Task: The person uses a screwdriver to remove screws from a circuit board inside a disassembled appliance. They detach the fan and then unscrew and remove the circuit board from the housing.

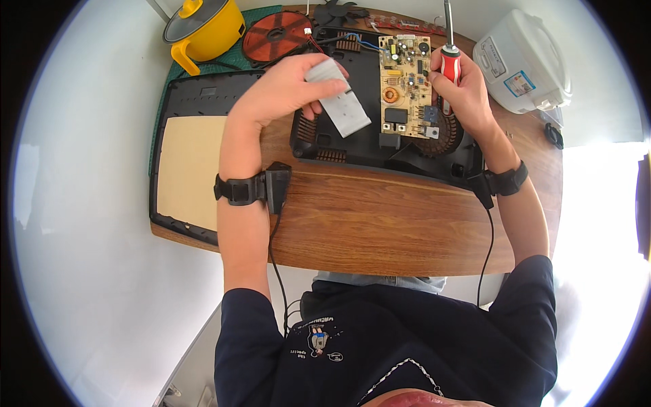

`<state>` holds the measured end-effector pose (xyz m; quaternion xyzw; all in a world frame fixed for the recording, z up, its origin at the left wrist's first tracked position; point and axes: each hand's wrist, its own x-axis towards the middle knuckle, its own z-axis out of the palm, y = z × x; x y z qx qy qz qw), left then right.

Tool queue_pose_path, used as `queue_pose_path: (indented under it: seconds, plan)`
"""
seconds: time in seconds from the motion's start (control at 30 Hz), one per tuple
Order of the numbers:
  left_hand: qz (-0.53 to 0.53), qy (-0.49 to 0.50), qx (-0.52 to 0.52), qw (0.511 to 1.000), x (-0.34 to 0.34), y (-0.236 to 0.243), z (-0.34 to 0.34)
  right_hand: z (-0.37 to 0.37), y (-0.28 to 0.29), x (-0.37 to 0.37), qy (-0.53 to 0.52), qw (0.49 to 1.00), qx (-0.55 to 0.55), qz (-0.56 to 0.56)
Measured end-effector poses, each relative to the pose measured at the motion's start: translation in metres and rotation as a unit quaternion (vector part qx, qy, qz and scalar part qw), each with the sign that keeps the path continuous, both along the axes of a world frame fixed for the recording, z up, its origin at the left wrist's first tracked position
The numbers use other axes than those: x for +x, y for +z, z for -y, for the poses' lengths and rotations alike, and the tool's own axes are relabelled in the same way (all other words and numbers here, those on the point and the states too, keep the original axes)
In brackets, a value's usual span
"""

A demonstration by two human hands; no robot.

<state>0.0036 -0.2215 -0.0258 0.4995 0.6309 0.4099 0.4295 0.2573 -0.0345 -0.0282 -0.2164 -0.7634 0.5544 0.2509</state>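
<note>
In my left hand point(281, 87) is a silver metal heat sink point(346, 112), gripped near its upper end and tilted above the left part of a black plastic housing point(369, 150). My right hand point(469, 95) is closed round the red and white handle of a screwdriver point(450, 64), its shaft pointing away from me. The same hand's fingertips are at the right edge of a tan circuit board point(409, 87); whether they also grip the board I cannot tell. The board, with a copper ring coil and several components, is over the housing. Blue wires point(363, 41) run to its upper left.
To the left lies a black-framed panel point(190, 169) with a beige sheet. Behind are a yellow pot point(213, 37), a round reddish-brown coil point(261, 41), a black fan point(332, 12) and a narrow red board point(413, 26). A white appliance point(519, 57) stands at the right.
</note>
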Motion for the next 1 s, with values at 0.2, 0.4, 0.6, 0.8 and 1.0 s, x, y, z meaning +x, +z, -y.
queue_pose_path:
  seconds: [0.2, 0.4, 0.6, 0.8, 1.0]
  plan:
    - [-0.038, 0.145, 0.005, 0.989, -0.051, 0.000, 0.027, -0.001, 0.002, -0.002, -0.019, 0.999, -0.046, -0.009]
    - [-0.052, 0.192, 0.016, 0.980, -0.061, 0.001, 0.032, -0.003, -0.005, -0.004, -0.023, 0.995, -0.091, -0.020]
    - [0.040, 0.120, 0.078, 0.989, -0.037, 0.003, 0.019, -0.017, -0.012, -0.002, -0.009, 0.990, -0.134, -0.048]
    - [0.056, 0.153, 0.170, 0.972, -0.040, 0.021, 0.022, -0.013, -0.012, 0.001, -0.001, 0.989, -0.148, -0.003]
    - [0.100, 0.182, 0.240, 0.948, -0.093, 0.027, -0.039, -0.017, -0.009, 0.002, -0.021, 0.991, -0.133, 0.004]
